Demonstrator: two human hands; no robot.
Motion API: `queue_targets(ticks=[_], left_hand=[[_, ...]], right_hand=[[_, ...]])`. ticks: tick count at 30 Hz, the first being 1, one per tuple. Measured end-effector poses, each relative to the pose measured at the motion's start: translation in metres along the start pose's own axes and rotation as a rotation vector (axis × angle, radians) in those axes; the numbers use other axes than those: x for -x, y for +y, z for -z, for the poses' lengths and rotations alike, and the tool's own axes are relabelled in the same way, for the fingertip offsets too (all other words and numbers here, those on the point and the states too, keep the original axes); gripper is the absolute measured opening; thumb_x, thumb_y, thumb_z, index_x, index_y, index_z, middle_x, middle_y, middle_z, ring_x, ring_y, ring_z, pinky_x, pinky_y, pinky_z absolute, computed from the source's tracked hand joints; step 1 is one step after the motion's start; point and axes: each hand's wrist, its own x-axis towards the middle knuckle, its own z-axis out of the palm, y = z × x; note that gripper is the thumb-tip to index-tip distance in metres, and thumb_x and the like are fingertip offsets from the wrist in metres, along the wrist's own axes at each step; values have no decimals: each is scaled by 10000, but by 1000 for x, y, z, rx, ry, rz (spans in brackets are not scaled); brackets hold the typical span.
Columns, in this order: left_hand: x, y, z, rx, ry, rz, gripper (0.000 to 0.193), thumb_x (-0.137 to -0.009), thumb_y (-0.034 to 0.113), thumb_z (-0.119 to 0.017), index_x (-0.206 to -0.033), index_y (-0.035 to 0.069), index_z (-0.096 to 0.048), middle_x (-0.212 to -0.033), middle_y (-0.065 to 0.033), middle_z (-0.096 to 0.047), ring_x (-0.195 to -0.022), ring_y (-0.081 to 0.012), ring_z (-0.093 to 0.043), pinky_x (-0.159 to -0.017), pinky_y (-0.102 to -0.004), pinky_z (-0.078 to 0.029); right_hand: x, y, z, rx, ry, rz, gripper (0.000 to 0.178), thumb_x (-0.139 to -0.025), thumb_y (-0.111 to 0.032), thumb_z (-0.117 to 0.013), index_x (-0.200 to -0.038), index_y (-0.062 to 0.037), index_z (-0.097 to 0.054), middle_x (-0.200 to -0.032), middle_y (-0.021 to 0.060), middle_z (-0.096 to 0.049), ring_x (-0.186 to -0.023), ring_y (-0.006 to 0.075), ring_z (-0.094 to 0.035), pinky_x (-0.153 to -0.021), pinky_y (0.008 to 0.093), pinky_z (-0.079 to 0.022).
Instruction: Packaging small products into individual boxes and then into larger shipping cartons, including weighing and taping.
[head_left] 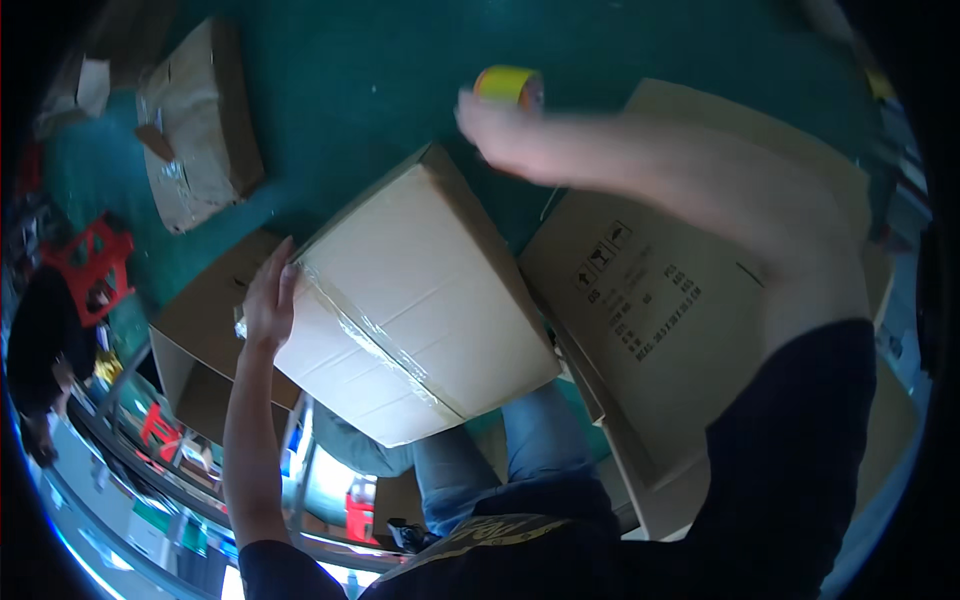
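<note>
A closed cardboard box (420,290) stands tilted in front of my knees, with clear tape (385,345) running along the seam of its upper face. My left hand (268,300) holds the box's left edge, its fingers stretched along that side. Beyond the box's far edge, my right hand (505,130) is raised, smeared by motion, and closed around a roll of tape (508,85) with a yellow band. That hand does not touch the box. Its fingers are partly hidden by the blur and the roll.
A large printed carton (690,270) leans close on the right, under my right forearm. An opened box (205,350) stands at the left. Farther off lie a taped box (195,125) and a red stool (90,265) on the green floor (330,60). Another person (45,340) is at far left.
</note>
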Motion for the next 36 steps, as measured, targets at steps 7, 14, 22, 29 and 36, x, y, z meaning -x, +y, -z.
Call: queue_targets(ticks=[7,14,22,29,36], left_hand=[[-27,1,-6,-257,111,-151,559,-1025,337,-430,-1499,60,-327,-1534,-194,-340,-1430,-400,-279,-1153,-489,-244],[-118,186,-46,9,-458,-128,352,-993,286,-469,-1206,38,-602,-1248,-138,-632,-1253,-334,-520,-1083,-497,-366],[-134,250,-69,-940,-873,-788,479,-967,527,-429,-1243,183,-616,-1304,-101,-602,-1250,-282,-524,-1075,-427,-393],[-190,218,-95,616,-1163,32,513,-992,341,-484,-1464,154,-412,-1480,-79,-460,-1354,-234,-428,-1099,-372,-368],[-180,163,-66,241,-1039,-84,701,-983,662,-269,-1496,202,-400,-1509,-89,-411,-1338,-239,-414,-1143,-371,-281]], right_hand=[[64,-121,-88,-710,296,-1107,641,-874,-228,-695,-1429,-138,-389,-1256,209,-483,-1181,373,-468,-961,497,-422],[8,-246,-36,-1176,945,-1665,832,-729,114,-588,-1488,-71,-300,-1280,233,-422,-1197,410,-427,-1027,484,-359],[6,-243,-36,-891,1191,-1601,728,-701,89,-579,-1396,-39,-404,-1181,198,-503,-1092,401,-474,-954,492,-385],[-4,-247,-38,-936,1258,-1729,761,-728,93,-587,-1437,-39,-343,-1204,234,-451,-1107,417,-462,-975,492,-375],[-5,-243,-28,-786,1145,-1646,771,-677,105,-529,-1419,-31,-366,-1153,213,-473,-1065,417,-458,-970,496,-366]])
